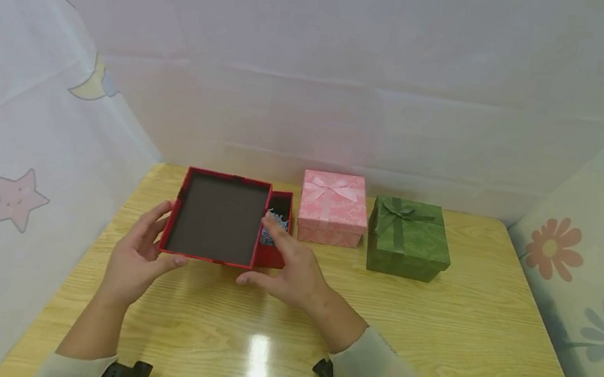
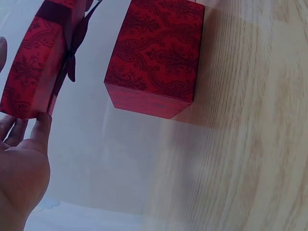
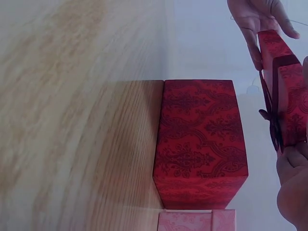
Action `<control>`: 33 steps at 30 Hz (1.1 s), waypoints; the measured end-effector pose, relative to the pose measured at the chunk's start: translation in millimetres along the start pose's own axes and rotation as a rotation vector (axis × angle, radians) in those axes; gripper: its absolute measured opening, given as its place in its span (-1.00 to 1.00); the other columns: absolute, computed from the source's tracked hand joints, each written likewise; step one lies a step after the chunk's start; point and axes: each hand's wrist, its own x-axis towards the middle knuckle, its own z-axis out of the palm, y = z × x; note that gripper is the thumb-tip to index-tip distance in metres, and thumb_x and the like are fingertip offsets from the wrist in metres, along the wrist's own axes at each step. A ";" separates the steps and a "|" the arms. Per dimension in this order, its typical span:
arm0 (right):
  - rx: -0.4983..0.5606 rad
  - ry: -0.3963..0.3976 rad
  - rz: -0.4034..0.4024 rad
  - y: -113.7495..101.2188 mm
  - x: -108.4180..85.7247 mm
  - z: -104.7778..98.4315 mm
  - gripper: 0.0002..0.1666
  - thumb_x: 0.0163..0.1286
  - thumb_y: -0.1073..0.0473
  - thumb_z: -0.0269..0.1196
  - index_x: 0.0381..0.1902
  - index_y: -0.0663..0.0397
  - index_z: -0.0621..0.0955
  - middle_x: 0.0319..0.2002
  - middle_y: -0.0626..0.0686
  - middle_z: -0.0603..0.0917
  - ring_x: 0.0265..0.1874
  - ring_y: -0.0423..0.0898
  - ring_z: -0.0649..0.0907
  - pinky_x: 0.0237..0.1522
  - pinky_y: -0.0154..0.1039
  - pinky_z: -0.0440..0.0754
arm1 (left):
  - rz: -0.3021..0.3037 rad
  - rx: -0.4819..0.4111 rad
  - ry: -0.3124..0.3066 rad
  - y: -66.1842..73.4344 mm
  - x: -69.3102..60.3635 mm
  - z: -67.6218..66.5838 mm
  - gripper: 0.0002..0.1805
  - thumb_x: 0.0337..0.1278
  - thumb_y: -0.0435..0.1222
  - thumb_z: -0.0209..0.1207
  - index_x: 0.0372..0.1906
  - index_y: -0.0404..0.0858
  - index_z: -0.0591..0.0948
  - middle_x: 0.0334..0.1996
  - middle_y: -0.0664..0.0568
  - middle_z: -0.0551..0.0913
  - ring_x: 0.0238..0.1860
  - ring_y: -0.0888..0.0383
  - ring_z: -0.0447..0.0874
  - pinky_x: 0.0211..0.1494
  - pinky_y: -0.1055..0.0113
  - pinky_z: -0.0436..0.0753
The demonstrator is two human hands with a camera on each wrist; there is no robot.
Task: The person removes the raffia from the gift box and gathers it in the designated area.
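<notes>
A square red box lid [image 1: 216, 218], its dark inside facing me, is held up over a red patterned box [image 2: 154, 53]. My left hand [image 1: 135, 262] grips the lid's left side, thumb at the lower corner. At the lid's right edge is my right hand [image 1: 293, 271], fingers along the side and thumb low; the right wrist view shows this hand [image 3: 293, 187] against the lid [image 3: 291, 91]. A dark ribbon bow [image 3: 273, 122] sits on the lid's outer face. Blue shredded filler [image 1: 275, 230] shows in the box; the lid hides the rest.
Right of the red box stands a closed pink box [image 1: 332, 212] with a pink bow. Beside that is a closed green box [image 1: 409, 239] with a green bow. All stand on a wooden table [image 1: 430, 348], with pale printed cloth [image 1: 309, 54] behind and at both sides.
</notes>
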 end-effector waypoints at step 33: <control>-0.039 -0.178 0.145 -21.8 -0.6 40.8 0.12 0.37 -0.36 0.32 0.69 -0.12 0.11 0.63 -0.18 0.08 0.50 -0.11 0.36 0.40 -0.24 0.42 | -0.094 -0.044 0.108 -4.0 -33.6 -31.0 -0.01 -0.05 -0.88 0.24 0.57 -0.45 0.23 0.57 -0.25 0.15 0.43 0.07 0.42 0.17 0.34 0.64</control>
